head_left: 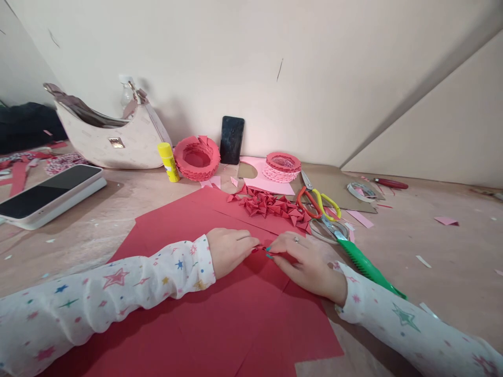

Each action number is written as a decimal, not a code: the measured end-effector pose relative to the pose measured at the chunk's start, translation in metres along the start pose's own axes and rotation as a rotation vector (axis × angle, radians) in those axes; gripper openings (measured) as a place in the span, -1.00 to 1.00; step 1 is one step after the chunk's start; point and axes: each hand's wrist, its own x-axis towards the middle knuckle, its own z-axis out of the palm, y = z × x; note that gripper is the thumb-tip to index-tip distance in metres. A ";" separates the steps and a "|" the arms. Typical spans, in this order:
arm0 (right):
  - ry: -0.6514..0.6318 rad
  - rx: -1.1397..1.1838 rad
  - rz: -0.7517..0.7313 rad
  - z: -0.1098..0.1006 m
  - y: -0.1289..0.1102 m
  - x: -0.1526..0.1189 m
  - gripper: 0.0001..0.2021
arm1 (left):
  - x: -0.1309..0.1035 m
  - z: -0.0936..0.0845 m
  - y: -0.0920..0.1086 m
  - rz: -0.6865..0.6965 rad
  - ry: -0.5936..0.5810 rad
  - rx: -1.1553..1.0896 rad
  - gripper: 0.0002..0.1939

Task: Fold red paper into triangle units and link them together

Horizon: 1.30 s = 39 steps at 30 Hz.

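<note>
My left hand [231, 252] and my right hand [304, 262] meet fingertip to fingertip above large red paper sheets [212, 324]. Between the pinched fingers is a small red paper piece [263, 248], mostly hidden by the fingertips, so its shape is hard to make out. Just beyond the hands lies a pile of folded red paper pieces [271, 205], pointed and triangular. Two ring-shaped paper pieces stand farther back: a red ring [197, 170] on the left and a pink-and-red ring [281, 175] on the right.
Scissors with orange and yellow handles [331, 206] and a green-handled cutter [369, 269] lie to the right, near a tape roll [360, 192] and a red-handled tool [391, 183]. A glue stick [171, 167], leaning phone [231, 140], handbag [113, 144] and white-cased phone [55, 191] stand around.
</note>
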 end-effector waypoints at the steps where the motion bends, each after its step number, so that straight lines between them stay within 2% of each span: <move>1: -0.002 0.012 0.023 0.001 0.001 -0.001 -0.90 | 0.000 0.000 0.000 0.005 0.001 0.004 -0.75; 5: 0.013 0.055 0.052 0.004 0.003 -0.002 -0.90 | 0.000 0.002 0.000 0.030 0.022 0.007 -0.73; 11: -0.044 -0.010 0.140 0.000 0.001 0.001 -0.84 | 0.000 0.001 -0.001 0.001 0.100 0.027 -0.74; 14: 0.020 -0.028 0.116 -0.002 0.000 0.001 -0.85 | 0.000 0.000 0.000 -0.034 0.101 0.011 -0.73; 17: 0.131 -0.055 0.014 -0.002 0.002 0.000 -0.89 | 0.000 -0.002 0.002 -0.050 0.086 0.003 -0.71; 20: 0.157 -0.096 -0.019 -0.002 0.003 0.000 -0.90 | -0.001 -0.003 0.003 -0.054 0.081 0.005 -0.70; 27: 0.112 -0.064 -0.010 0.000 0.002 -0.001 -0.89 | 0.000 -0.002 0.001 -0.051 0.069 0.003 -0.70; 33: 0.042 -0.133 0.073 -0.001 0.002 0.000 -0.89 | -0.001 -0.001 0.000 -0.050 0.082 -0.001 -0.73; 39: -0.006 -0.179 -0.040 -0.001 0.002 0.001 -0.87 | -0.001 -0.001 -0.001 -0.006 0.003 0.018 -0.74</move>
